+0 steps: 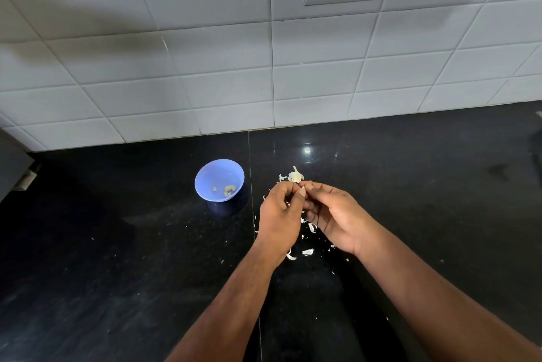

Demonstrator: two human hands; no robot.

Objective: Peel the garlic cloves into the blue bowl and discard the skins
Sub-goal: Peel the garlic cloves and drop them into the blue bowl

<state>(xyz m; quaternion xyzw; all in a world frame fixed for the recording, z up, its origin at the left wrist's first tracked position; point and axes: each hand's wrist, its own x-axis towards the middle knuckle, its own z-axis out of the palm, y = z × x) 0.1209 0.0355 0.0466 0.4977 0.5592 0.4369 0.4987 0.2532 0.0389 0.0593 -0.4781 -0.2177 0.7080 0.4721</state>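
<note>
Head camera looks down on a black tabletop [117,259] where both hands meet just right of the blue bowl [219,180]. The left hand [278,215] and the right hand [331,215] have their fingers curled inward with the tips touching each other, pinching something small between them. I judge it is a garlic clove being peeled, but the clove itself is hidden by the fingertips, so I cannot tell how much skin is on it. Just behind the hands, the rest of the garlic bulb [294,176] lies on the tabletop, apart from the bowl. A few peeled cloves [229,190] are already in the bowl, so the task seems partly done. Loose skins [308,251] are scattered on the tabletop under and around the hands.

To do this step well, one hand should hold the clove firmly while the nail of the other hand lifts the dry skin at the root end and pulls it along the length, not across. The pinch should be light, because a hard squeeze can bruise the clove or make it slip out. It is better to keep the hands low over the place where the skins already lie, so the new pieces fall there and not into the bowl. When the clove is bare, it goes left into the bowl; the skins must be collected afterwards.
</note>
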